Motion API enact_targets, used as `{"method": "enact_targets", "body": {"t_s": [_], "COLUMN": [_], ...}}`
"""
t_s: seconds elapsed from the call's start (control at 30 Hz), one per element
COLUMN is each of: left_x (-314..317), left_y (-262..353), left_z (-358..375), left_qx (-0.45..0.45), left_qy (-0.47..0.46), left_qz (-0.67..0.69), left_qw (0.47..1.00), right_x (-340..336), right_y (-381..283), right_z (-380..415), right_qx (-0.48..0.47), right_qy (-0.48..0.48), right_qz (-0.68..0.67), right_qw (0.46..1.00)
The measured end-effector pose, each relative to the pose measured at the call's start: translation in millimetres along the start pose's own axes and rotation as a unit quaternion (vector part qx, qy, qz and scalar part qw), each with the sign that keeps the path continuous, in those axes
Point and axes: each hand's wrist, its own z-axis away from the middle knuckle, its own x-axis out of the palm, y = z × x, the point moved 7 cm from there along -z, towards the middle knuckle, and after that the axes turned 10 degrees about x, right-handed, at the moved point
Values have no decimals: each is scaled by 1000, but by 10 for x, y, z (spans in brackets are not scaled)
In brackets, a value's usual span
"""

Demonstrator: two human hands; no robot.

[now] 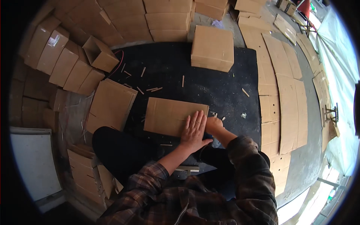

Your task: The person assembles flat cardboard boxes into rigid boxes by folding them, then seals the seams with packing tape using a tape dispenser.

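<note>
In front of me a brown cardboard box or folded cardboard piece (165, 114) lies on the black mat. My left hand (193, 131) presses down on its right end, palm flat and fingers stretched out. Just past the right edge of the cardboard is my right hand (214, 125), closed in a fist. What the fist holds, if anything, is hidden. Small pale scraps (213, 113) lie beside that fist.
A closed carton (212, 48) stands at the mat's far edge. Cardboard strips (183, 81) are scattered over the black mat (165, 60). An open box (99, 54) and stacked cartons (63, 67) line the left. Flattened cardboard sheets (288, 108) cover the floor at right.
</note>
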Motion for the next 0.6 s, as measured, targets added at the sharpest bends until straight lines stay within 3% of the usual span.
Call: {"method": "enact_targets", "body": {"t_s": [0.07, 0.13, 0.17, 0.2, 0.27, 0.37, 0.43, 0.5, 0.57, 0.6], "left_x": [31, 51, 62, 58, 63, -14, -47, -219, -430, -369], "left_y": [-12, -52, -79, -107, -143, -334, -616, -1122, -1478, -1720], "left_z": [19, 58, 70, 54, 30, 67, 199, 450, 685, 839], "left_qx": [16, 21, 18, 17, 17, 0, -32, -125, -241, -289], "left_qy": [8, 20, 37, 55, 71, 62, 8, -3, 29, 88], "left_qz": [43, 82, 115, 147, 171, 159, 99, -39, -78, -11], "left_qw": [999, 996, 993, 987, 983, 985, 995, 991, 967, 953], "right_x": [-138, -640, -601, -749, -1094, -550, -731, -761, -763, -761], "right_y": [67, 58, 310, 294, 1, -43, -102, -91, -81, -116], "right_z": [142, 552, 342, 496, 1048, 628, 767, 812, 803, 801], "right_qx": [16, -79, 34, 36, -94, -60, -41, -46, -68, -94], "right_qy": [-18, -23, 17, 21, -16, -23, -31, -47, -57, -70], "right_qz": [63, 169, 13, 17, 66, 51, 7, -4, -24, -41], "right_qw": [998, 982, 999, 999, 993, 997, 999, 998, 996, 992]}}
